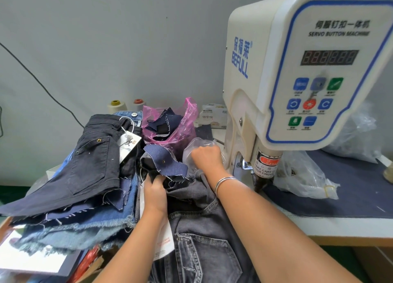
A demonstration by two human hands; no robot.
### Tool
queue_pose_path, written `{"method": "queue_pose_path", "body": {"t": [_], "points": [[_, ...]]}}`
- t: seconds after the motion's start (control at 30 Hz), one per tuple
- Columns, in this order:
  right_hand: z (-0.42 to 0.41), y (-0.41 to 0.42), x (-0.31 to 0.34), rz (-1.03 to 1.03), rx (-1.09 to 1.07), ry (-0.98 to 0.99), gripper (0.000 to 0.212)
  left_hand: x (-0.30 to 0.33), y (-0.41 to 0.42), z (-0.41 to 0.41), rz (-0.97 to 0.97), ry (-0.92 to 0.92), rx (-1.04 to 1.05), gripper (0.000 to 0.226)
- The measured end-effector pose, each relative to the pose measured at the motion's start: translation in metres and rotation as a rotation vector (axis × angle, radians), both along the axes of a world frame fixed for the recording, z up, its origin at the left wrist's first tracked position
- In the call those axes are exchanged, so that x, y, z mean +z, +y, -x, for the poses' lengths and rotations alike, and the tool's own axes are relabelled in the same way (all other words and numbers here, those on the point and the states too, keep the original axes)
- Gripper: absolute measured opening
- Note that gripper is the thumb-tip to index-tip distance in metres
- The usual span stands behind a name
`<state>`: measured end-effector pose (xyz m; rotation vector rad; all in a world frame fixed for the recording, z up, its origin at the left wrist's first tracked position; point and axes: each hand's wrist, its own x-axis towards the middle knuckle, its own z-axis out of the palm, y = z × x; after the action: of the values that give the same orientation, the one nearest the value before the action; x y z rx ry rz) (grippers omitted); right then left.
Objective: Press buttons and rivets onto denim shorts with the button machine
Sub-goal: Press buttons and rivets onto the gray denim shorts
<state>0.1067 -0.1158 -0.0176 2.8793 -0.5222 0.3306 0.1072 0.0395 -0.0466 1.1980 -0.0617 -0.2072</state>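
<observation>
Grey denim shorts [204, 246] lie in front of me, running from the bottom edge up to my hands. My left hand [155, 194] grips dark fabric at the top of the shorts, just under a blue denim scrap [164, 160] with a rivet in it. My right hand [207, 158] is curled into a clear plastic bag [196, 147] beside the machine; what its fingers hold is hidden. The cream servo button machine [297, 74] towers at the right, its press head [263, 172] pointing down over the blue-covered table.
A stack of denim shorts [91, 170] with a hang tag fills the left. A pink bag of denim scraps [170, 125] sits behind my hands, thread cones [116, 107] and boxes by the wall. More clear plastic bags [302, 176] lie on the blue pad [350, 189] right of the press head.
</observation>
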Motion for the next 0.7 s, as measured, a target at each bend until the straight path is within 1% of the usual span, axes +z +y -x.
{"method": "queue_pose_path", "body": {"t": [0.13, 0.2, 0.3, 0.37, 0.47, 0.53, 0.6, 0.67, 0.7], "points": [[0.007, 0.005, 0.006, -0.145, -0.049, -0.051, 0.029, 0.002, 0.000, 0.000, 0.006, -0.001, 0.003, 0.024], [0.015, 0.010, 0.010, -0.256, -0.058, -0.087, 0.027, 0.003, 0.001, 0.001, 0.003, 0.003, 0.001, 0.023], [0.034, 0.021, 0.016, -0.441, -0.051, -0.254, 0.021, 0.004, 0.001, 0.003, -0.007, 0.007, -0.001, 0.021], [0.050, 0.033, 0.020, -0.478, -0.051, -0.395, 0.021, 0.006, 0.001, 0.004, -0.010, 0.009, -0.001, 0.020], [0.086, 0.056, 0.021, -0.661, 0.044, -0.682, 0.015, 0.009, 0.001, 0.007, 0.003, -0.003, 0.004, 0.023], [0.120, 0.071, 0.017, -0.772, 0.130, -0.824, 0.010, 0.010, 0.001, 0.007, 0.004, -0.024, 0.008, 0.025], [0.157, 0.078, 0.009, -0.860, 0.158, -0.880, 0.011, 0.009, 0.002, 0.007, -0.004, -0.027, 0.009, 0.025], [0.191, 0.072, -0.001, -0.920, 0.100, -0.900, 0.014, 0.008, 0.002, 0.007, -0.012, -0.024, 0.008, 0.024], [0.204, 0.064, -0.004, -0.951, 0.044, -0.902, 0.020, 0.007, 0.002, 0.006, -0.017, -0.023, 0.010, 0.023]]}}
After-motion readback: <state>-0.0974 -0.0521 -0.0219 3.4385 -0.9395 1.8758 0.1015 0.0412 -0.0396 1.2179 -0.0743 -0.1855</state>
